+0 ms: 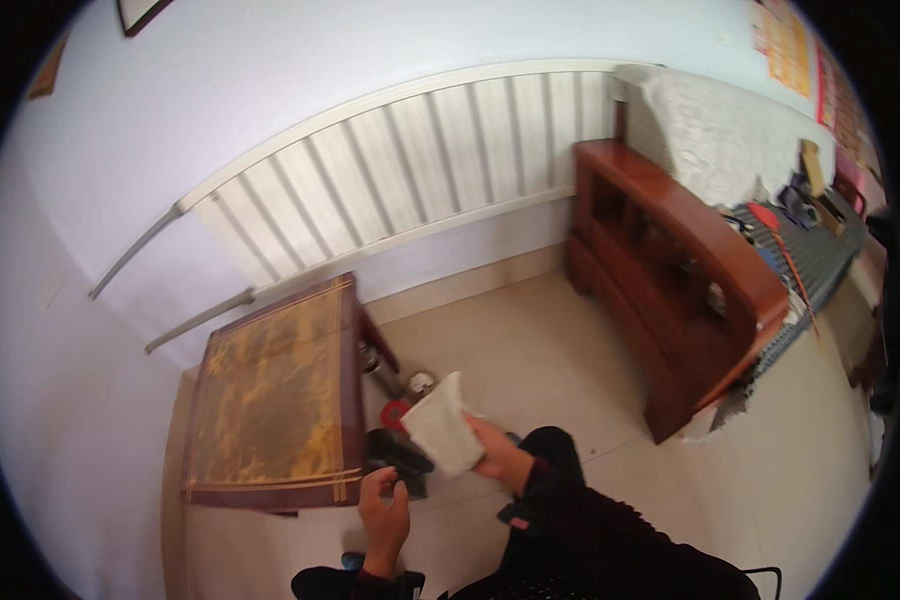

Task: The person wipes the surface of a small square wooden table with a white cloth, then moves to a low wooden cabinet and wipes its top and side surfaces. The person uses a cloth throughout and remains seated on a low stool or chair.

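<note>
My right hand (499, 454) grips a folded whitish cloth (444, 427), held up over the floor in front of me. Nothing shows in my left hand (384, 517), which is raised with its fingers apart and slightly curled, close to the near right corner of a low table (270, 405) with a brown and yellow patterned top. Between the hands and the table lie dark objects (397, 452), too blurred to name. A red round thing (394, 414) and a small round white-topped item (421, 383) are beyond them, partly behind the cloth.
A radiator (420, 157) runs along the wall behind the table, with pipes at its left end. To the right stands a reddish wooden bench or sofa (675, 202) with open shelves in its arm, a pale cover (727, 127) and assorted small items on its dark seat mat (817, 255).
</note>
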`<act>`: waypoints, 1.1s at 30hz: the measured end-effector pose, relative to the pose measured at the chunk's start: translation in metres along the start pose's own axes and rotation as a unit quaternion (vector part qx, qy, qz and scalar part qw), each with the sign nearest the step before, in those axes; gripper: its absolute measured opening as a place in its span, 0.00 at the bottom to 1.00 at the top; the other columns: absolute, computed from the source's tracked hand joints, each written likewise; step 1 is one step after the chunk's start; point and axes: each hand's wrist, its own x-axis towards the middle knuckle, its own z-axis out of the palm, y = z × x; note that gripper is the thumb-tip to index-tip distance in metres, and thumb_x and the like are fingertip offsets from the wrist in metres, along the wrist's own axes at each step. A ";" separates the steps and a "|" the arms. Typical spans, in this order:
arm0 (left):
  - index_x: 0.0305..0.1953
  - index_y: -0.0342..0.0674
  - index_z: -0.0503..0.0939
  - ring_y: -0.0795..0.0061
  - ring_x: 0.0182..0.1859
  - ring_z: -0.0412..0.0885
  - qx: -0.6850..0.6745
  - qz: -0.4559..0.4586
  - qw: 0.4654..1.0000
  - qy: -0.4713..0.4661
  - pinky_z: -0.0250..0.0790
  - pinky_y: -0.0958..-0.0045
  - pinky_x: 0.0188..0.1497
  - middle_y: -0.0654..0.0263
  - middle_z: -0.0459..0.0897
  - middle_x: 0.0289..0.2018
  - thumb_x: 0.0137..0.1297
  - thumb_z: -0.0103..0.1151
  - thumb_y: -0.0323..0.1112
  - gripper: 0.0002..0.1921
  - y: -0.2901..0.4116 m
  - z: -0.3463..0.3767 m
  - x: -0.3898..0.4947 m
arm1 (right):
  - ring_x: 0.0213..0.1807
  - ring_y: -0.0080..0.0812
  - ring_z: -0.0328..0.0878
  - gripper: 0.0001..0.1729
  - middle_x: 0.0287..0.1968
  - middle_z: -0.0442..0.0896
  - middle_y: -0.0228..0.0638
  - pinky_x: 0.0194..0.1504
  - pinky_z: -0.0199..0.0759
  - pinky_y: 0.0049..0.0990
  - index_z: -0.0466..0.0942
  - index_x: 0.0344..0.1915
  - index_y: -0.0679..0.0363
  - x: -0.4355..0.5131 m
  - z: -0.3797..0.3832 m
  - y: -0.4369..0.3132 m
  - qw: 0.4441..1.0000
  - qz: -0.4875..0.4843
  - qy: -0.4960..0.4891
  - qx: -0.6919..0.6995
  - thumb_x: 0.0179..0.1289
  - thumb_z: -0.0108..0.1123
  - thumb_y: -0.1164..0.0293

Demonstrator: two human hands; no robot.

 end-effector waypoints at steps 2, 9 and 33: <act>0.70 0.35 0.64 0.61 0.63 0.75 -0.028 -0.031 0.999 -0.034 0.71 0.62 0.60 0.54 0.70 0.64 0.65 0.63 0.26 0.33 0.018 0.018 -0.004 | 0.60 0.33 0.82 0.28 0.63 0.81 0.36 0.63 0.76 0.36 0.70 0.69 0.58 0.000 0.011 0.001 1.000 -0.009 -0.002 -0.003 0.80 0.51 0.53; 0.76 0.37 0.54 0.57 0.72 0.64 -0.070 -0.055 0.996 -0.012 0.63 0.57 0.69 0.51 0.61 0.71 0.69 0.59 0.32 0.37 0.047 0.045 0.012 | 0.56 0.28 0.81 0.28 0.58 0.82 0.32 0.57 0.77 0.33 0.70 0.69 0.52 -0.005 0.035 0.033 0.993 -0.019 -0.019 -0.115 0.78 0.55 0.51; 0.61 0.34 0.74 0.76 0.54 0.82 -0.421 -0.176 0.889 -0.043 0.73 0.73 0.60 0.63 0.84 0.54 0.74 0.61 0.31 0.18 0.005 0.124 0.063 | 0.58 0.24 0.76 0.33 0.58 0.80 0.34 0.58 0.73 0.29 0.68 0.69 0.61 -0.035 0.019 -0.051 0.942 -0.069 0.137 -0.298 0.73 0.66 0.56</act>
